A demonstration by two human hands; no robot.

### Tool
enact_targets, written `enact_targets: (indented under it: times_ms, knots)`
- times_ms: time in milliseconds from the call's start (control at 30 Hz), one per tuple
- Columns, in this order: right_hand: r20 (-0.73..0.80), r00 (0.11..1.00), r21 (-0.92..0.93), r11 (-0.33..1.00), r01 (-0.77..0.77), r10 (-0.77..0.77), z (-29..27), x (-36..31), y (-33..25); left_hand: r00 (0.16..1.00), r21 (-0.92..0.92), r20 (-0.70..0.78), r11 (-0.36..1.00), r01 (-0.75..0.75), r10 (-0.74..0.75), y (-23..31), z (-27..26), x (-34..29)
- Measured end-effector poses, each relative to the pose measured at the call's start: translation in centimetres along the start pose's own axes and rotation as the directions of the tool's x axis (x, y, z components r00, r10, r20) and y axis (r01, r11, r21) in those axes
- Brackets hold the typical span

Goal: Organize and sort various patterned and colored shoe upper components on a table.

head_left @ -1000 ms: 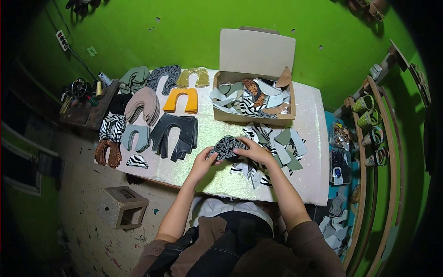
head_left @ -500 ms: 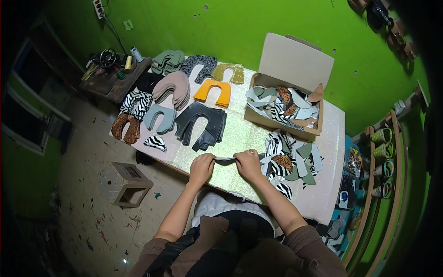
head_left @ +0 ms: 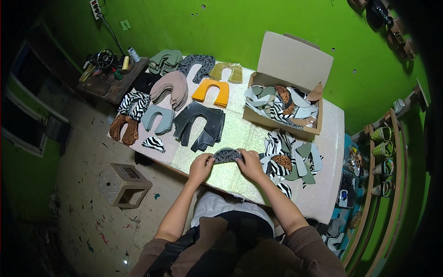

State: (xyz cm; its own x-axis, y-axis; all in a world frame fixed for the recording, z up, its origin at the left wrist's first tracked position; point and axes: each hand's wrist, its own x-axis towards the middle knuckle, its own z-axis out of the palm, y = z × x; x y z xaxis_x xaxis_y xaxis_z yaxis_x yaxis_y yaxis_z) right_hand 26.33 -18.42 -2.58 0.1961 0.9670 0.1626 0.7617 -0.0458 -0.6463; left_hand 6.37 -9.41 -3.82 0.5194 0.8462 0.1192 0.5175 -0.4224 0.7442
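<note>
**Patterned cut piece held between both hands at the table's near edge**

A dark grey patterned cut piece [head_left: 226, 155] was held just above the table [head_left: 240, 138], slightly below frame centre. The left hand [head_left: 201, 167] was closed on its left end and the right hand [head_left: 249, 164] on its right end, fingers pinched around the edges. The piece was judged thin, light and flexible, likely soft sheet material; it appeared to arch slightly between the grips. Holding by the two ends seemed sound; a one-sided grip would probably let it droop.

Right of centre, a loose heap of zebra, tan and grey offcuts [head_left: 288, 159] was noted just beside the right hand. An open cardboard box [head_left: 286, 99] of similar scraps stood in the upper middle. Sorted stacks lay to the upper left, among them an orange piece [head_left: 212, 91] and a black stack [head_left: 199, 123].

The tabletop was pale and glittery. Bright green walls, a paint-spattered floor, a small cardboard box [head_left: 123, 184] at lower left and shelves of shoes [head_left: 384, 157] at right were recorded.
</note>
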Motion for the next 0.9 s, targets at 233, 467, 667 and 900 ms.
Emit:
enact_targets:
  times_ms: [233,467,667,900]
  knots:
    - [-0.032,0.983,0.247,0.954,-0.168,0.181,0.2,0.0,0.2,0.992,-0.230,0.060,0.965,0.125,-0.114,-0.2,-0.3,1.2]
    - [-0.113,0.962,0.255,0.943,-0.215,0.250,1.6,0.2,-1.4,0.987,-0.242,0.156,0.968,0.072,-0.034,-1.3,-2.9,2.1]
    - [-0.039,0.966,0.115,0.961,-0.250,0.256,5.2,-0.5,-5.3,0.957,-0.138,0.245,0.982,-0.128,0.159,-4.9,-6.4,1.4]
    - [-0.025,0.989,0.058,0.988,-0.141,0.143,10.8,0.1,-9.6,0.932,0.060,0.285,0.966,-0.252,0.226,-9.5,-11.6,0.6]
